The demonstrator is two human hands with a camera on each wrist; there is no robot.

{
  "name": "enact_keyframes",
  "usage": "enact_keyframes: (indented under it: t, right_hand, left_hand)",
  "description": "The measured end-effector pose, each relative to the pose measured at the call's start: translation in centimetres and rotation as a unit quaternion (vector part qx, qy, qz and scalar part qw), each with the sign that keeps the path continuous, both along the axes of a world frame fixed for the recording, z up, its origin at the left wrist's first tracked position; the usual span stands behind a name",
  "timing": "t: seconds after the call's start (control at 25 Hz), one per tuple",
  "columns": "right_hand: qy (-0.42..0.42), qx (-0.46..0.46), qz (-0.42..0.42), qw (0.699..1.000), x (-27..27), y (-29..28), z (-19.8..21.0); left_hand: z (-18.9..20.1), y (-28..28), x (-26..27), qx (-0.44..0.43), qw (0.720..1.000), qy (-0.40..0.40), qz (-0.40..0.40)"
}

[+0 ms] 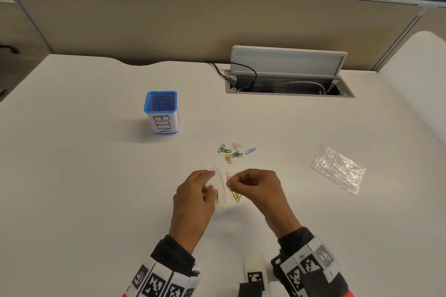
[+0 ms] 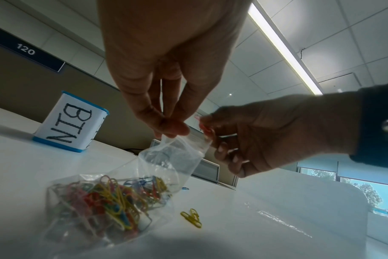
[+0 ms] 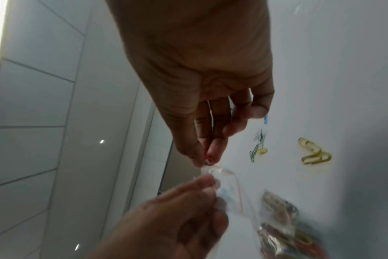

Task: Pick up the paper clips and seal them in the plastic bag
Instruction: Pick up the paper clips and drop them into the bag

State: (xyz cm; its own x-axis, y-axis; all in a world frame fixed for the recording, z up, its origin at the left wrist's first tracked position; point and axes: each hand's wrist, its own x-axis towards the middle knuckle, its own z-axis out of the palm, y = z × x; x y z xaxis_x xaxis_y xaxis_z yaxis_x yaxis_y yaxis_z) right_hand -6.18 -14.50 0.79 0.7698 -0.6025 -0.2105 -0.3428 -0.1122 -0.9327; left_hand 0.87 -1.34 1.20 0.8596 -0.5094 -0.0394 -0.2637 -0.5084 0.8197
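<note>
1. While your left hand (image 1: 193, 196) pinches the rim of the plastic bag (image 2: 166, 157) between thumb and fingertips, the bag's mouth is held up and open, and its lower part rests on the desk (image 1: 96, 176). That looks deliberate: the weight of the clips already inside stays on the surface and the opening faces your other hand.
2. Your right hand (image 1: 253, 183) is closed in a fine pinch on a red paper clip (image 2: 203, 127), right at the bag's mouth. The left wrist view shows the clip touching or just over the rim; whether it has entered the bag you cannot tell from these pictures.
3. Inside the bag lies a heap of coloured clips (image 2: 104, 198), so by my reading the task is well along but not finished.
4. Two yellow clips (image 2: 192, 218) lie on the desk just beside the bag, under your right hand. A loose cluster of clips (image 1: 233, 153), green, white, yellow and blue, sits a little farther from you. These probably have to go in before sealing.
5. The bag's red seal line (image 3: 239, 196) runs just below the rim. It is not pressed shut, since the mouth stands open.
6. A second, crinkled clear bag (image 1: 339, 169) lies flat well to your right, untouched. The blue mesh holder labelled BIN (image 1: 162, 112) stands to the far left, apart from the work.
7. One risk, as I judge it: the thin film could fold over the opening as you drop the clip, so keep the rim taut.
</note>
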Motion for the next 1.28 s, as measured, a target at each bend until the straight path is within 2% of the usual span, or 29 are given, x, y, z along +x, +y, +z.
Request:
enact_keyframes:
  t: [0.2, 0.28, 0.36, 0.44, 0.52, 0.6, 0.72, 0.88, 0.96, 1.04, 1.16, 1.2, 1.28]
  right_hand:
    - [0.027, -0.11, 0.037, 0.993, 1.3, 2.5, -0.4]
    - [0.013, -0.127, 0.013, 0.992, 1.2, 2.0, -0.5]
    - [0.013, -0.139, -0.047, 0.989, 1.1, 0.9, -1.0]
    - [0.062, -0.18, -0.067, 0.979, 0.9, -0.5, -2.1]
    - [0.151, -0.235, -0.02, 0.96, 0.6, -1.1, -3.1]
    - [0.203, -0.264, 0.033, 0.942, 0.4, -0.9, -3.8]
    - [0.216, -0.324, 0.081, 0.917, 0.8, -0.2, -4.3]
    - [0.238, -0.345, 0.098, 0.902, 1.1, 0.1, -4.5]
    - [0.254, -0.33, 0.1, 0.904, 1.0, -0.1, -4.4]
    - [0.242, -0.275, 0.08, 0.927, 0.8, -0.3, -4.3]
    - [0.101, -0.081, -0.008, 0.992, 0.6, -0.2, -3.0]
    - [0.041, -0.012, -0.03, 0.999, 0.6, 0.1, -2.1]
    - [-0.057, 0.088, -0.039, 0.994, 0.9, 0.7, -0.4]
  left_hand:
    - [0.1, 0.1, 0.0, 0.004, 1.0, -0.004, -0.008]
    - [0.0, 0.3, 0.1, 0.004, 1.0, 0.001, 0.0]
    - [0.0, 0.5, 0.2, 0.003, 1.0, 0.008, 0.007]
    - [0.0, 0.5, 0.2, -0.001, 1.0, 0.005, 0.006]
    - [0.2, 0.5, 0.1, -0.004, 1.0, 0.003, 0.002]
    - [0.2, 0.5, 0.2, -0.004, 1.0, 0.002, 0.002]
    - [0.1, 0.5, 0.2, 0.001, 1.0, 0.004, 0.0]
    - [0.2, 0.4, 0.2, -0.001, 1.0, 0.003, 0.001]
    - [0.1, 0.4, 0.2, -0.007, 1.0, 0.0, 0.0]
    - [0.0, 0.4, 0.2, -0.01, 1.0, -0.001, -0.001]
    - [0.1, 0.3, 0.3, -0.01, 1.0, -0.002, 0.0]
    - [0.1, 0.3, 0.3, -0.009, 1.0, -0.003, 0.001]
    - [0.1, 0.2, 0.3, -0.006, 1.0, -0.002, 0.005]
